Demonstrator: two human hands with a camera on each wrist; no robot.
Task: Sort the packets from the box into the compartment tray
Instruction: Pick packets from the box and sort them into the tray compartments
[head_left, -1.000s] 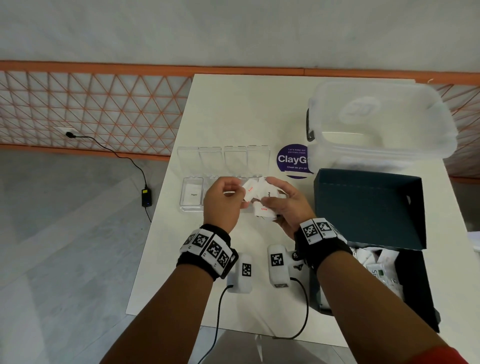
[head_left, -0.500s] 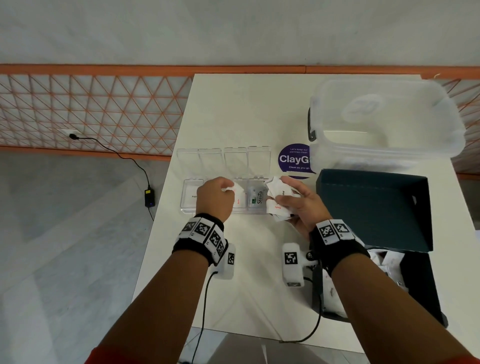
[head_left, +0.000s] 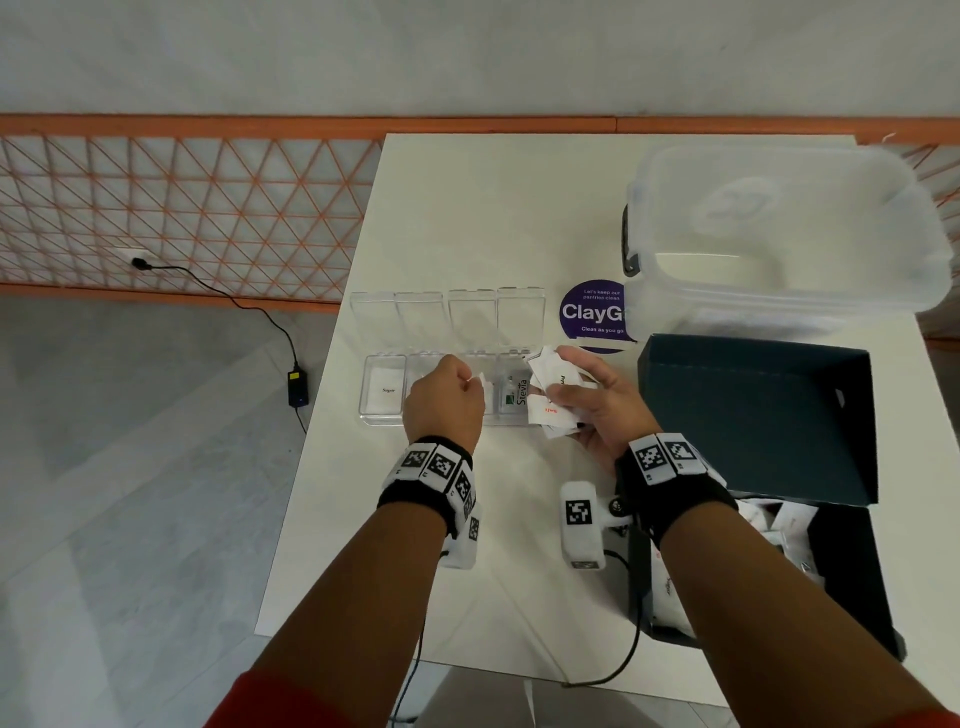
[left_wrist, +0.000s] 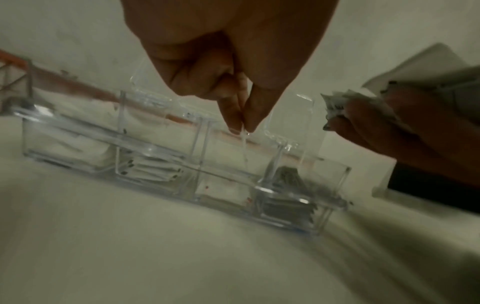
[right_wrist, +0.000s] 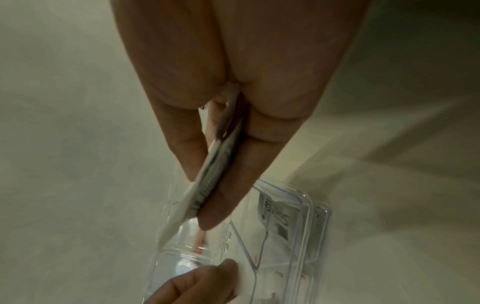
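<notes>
A clear compartment tray (head_left: 363, 415) lies on the white table with its lids (head_left: 470, 314) folded back. My left hand (head_left: 470, 382) pinches one white packet (head_left: 485, 385) by its top edge above the third compartment; in the left wrist view the packet (left_wrist: 244, 148) hangs edge-on from the fingertips (left_wrist: 233, 121). My right hand (head_left: 576, 400) grips a bunch of white packets (head_left: 556, 379) just right of the tray. The first compartment holds a Sugar packet (head_left: 387, 389), the fourth Stevia packets (head_left: 517, 392). The dark box (head_left: 852, 571) at right holds more packets (head_left: 779, 519).
The box's raised lid (head_left: 753, 415) stands right of my right hand. A large clear plastic bin (head_left: 779, 234) sits at the back right, beside a purple ClayGo sticker (head_left: 592, 314). Wrist cables trail over the table's near edge (head_left: 467, 662). The left table edge is close to the tray.
My left hand came away from the bunch with one packet and moved left and down over the tray. My right hand shifted slightly right with the remaining packets.
</notes>
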